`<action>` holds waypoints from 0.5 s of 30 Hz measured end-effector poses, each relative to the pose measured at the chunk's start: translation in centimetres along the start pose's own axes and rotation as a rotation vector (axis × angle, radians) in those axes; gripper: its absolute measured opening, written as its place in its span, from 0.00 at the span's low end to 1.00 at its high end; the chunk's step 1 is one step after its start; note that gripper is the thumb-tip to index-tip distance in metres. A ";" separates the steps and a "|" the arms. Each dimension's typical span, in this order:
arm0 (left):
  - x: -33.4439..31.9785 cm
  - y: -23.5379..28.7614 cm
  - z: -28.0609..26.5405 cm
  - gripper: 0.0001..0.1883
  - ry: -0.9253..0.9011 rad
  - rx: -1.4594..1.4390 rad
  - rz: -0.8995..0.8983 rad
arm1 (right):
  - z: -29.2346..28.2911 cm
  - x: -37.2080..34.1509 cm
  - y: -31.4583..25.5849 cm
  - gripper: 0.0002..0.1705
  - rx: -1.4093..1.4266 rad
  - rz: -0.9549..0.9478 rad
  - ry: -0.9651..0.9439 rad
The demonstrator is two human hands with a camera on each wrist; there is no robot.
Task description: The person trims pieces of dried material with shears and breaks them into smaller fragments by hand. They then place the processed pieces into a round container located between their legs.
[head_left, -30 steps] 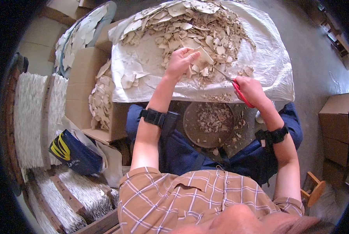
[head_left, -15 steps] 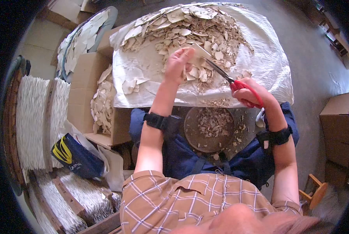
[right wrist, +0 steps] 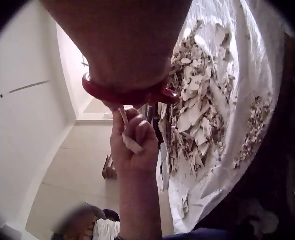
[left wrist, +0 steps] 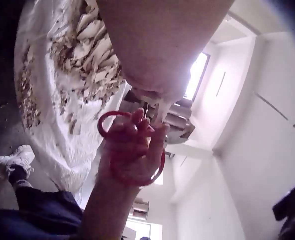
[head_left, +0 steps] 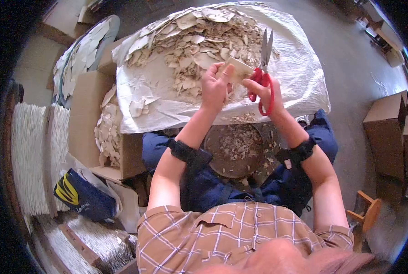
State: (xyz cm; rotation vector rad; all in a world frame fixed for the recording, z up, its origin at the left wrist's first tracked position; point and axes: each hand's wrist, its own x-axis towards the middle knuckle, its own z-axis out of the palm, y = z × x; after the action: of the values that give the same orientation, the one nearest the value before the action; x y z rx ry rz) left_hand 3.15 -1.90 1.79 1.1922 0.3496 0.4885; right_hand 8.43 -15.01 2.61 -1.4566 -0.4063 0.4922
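My left hand (head_left: 214, 90) pinches a pale, flat, straight-edged piece (head_left: 241, 68) between thumb and fingers above a cloth-covered surface. In the right wrist view, a small pale scrap (right wrist: 132, 143) shows against the curled fingers of that hand. My right hand (head_left: 271, 94) holds scissors with red handles (head_left: 270, 107), their blades (head_left: 266, 49) pointing up and away, slightly parted. The thumb and fingertips of the right hand are right at the near edge of the flat piece. Behind both hands lies a heap of pale flakes (head_left: 197, 39).
White cloth (head_left: 300, 82) covers the work surface. Below its near edge, a round pan (head_left: 227, 166) holds small scraps. A cardboard box (head_left: 86, 123) full of pale pieces stands at left, near a dark blue bag (head_left: 87, 196). More boxes (head_left: 386, 123) and a wooden stool (head_left: 368, 214) are at right.
The scissors have swung from pointing at the flat piece to pointing up and away. My right hand has moved left, up to the piece, which the left hand still holds.
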 end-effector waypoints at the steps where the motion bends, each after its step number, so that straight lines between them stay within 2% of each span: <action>1: 0.0 -0.3 0.4 0.13 -0.010 -0.005 0.001 | 0.0 0.0 0.3 0.12 0.036 -0.011 -0.009; 3: -0.1 -1.0 0.5 0.13 -0.028 -0.039 -0.001 | 0.2 -0.1 0.1 0.09 0.097 -0.065 0.029; 5: -0.2 -1.3 0.4 0.13 -0.040 -0.087 -0.038 | 0.2 -0.1 0.0 0.07 0.115 -0.028 0.026; 7: -0.2 -1.5 0.0 0.12 -0.147 -0.253 -0.173 | 0.2 0.0 0.3 0.06 0.140 0.011 0.025; 8: -0.2 -1.7 -0.1 0.12 -0.142 -0.250 -0.173 | 0.1 0.3 0.7 0.05 0.298 0.047 -0.022; 10: -0.4 -1.4 0.0 0.11 -0.148 -0.414 -0.328 | -0.4 0.8 1.9 0.06 0.555 0.164 -0.105; 13: -0.1 -1.2 -0.6 0.10 -0.196 -0.510 -0.379 | -0.3 1.4 2.4 0.08 0.594 0.196 -0.130; 14: 0.0 -1.2 -1.0 0.10 -0.195 -0.507 -0.371 | -0.3 1.2 2.2 0.09 0.437 0.181 -0.040; 15: 0.1 -1.2 -1.4 0.09 -0.153 -0.484 -0.364 | -0.4 1.3 2.3 0.09 0.440 0.175 -0.047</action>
State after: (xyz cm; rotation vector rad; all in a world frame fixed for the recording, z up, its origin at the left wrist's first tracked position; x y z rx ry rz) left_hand 2.76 -1.05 0.19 0.6696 0.2870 0.1477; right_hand 9.57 -14.48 0.29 -1.0587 -0.1903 0.7095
